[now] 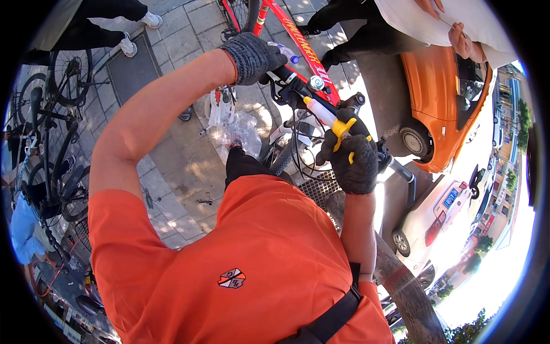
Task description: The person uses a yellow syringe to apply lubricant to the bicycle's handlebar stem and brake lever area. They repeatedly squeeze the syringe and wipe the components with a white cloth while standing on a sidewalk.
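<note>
My left hand [256,58], in a dark grey knit glove, is closed around the left end of a black handlebar [286,75]. The handlebar belongs to a red bicycle [305,41]. A clear plastic bottle with a blue cap [294,59] shows just beyond the fingers. My right hand [354,157], also gloved, is closed on a slim tool [322,112] with a whitish, see-through body, an orange-yellow tip and a yellow handle. It lies over the handlebar, tip toward the upper left. A silver bell [315,83] sits beside it; black cables hang below.
Two people stand across from me, one at upper left, one at upper right. More bicycles [57,132] stand at left. A crumpled clear plastic bag [240,135] lies near my foot. Orange [431,86] and white [429,218] cars stand at right. A tree trunk [409,292] rises at lower right.
</note>
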Action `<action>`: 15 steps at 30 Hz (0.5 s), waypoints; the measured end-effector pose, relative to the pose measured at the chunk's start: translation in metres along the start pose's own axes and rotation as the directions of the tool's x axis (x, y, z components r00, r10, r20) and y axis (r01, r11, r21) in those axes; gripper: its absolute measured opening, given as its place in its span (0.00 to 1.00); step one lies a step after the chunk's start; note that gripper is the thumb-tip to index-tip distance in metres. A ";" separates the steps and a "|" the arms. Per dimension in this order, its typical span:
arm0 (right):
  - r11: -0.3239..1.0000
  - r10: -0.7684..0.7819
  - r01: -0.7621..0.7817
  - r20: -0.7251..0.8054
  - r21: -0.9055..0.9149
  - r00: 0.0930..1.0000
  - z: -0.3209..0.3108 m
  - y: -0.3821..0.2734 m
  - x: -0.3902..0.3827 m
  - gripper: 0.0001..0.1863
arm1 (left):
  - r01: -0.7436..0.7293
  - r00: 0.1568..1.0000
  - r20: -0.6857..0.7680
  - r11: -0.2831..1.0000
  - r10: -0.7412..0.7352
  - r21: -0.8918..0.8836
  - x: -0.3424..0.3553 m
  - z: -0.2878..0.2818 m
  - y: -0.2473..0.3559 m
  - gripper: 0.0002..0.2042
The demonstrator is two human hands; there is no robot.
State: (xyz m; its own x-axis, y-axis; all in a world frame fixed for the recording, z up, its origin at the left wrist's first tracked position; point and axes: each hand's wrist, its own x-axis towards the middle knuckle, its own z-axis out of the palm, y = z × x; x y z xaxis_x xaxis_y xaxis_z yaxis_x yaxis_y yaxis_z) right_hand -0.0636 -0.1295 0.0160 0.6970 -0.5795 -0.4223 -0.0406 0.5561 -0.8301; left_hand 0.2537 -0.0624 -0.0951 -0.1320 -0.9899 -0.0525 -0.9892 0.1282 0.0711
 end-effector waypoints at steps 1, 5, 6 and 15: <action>1.000 0.001 -0.001 0.014 0.005 1.000 -0.003 0.002 0.002 0.30 | 0.014 1.000 0.010 1.000 -0.014 0.000 -0.002 0.000 0.000 0.27; 1.000 -0.003 0.003 0.009 0.004 1.000 0.001 -0.001 -0.001 0.29 | 0.018 1.000 0.008 1.000 -0.017 -0.020 -0.001 -0.006 0.002 0.28; 1.000 0.001 -0.001 0.000 0.008 1.000 0.002 -0.002 -0.002 0.29 | 0.016 1.000 0.012 1.000 -0.015 -0.026 -0.001 -0.009 0.002 0.28; 1.000 0.015 -0.015 -0.029 0.006 0.999 0.004 -0.004 -0.004 0.29 | 0.038 0.990 0.141 0.997 -0.027 -0.072 -0.002 -0.028 0.007 0.35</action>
State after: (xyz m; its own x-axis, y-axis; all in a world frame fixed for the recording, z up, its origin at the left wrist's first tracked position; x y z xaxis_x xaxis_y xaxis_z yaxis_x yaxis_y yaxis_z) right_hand -0.0635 -0.1271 0.0225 0.6756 -0.5881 -0.4447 -0.0464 0.5681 -0.8217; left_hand 0.2487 -0.0616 -0.0669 -0.1125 -0.9744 -0.1945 -0.9863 0.0857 0.1408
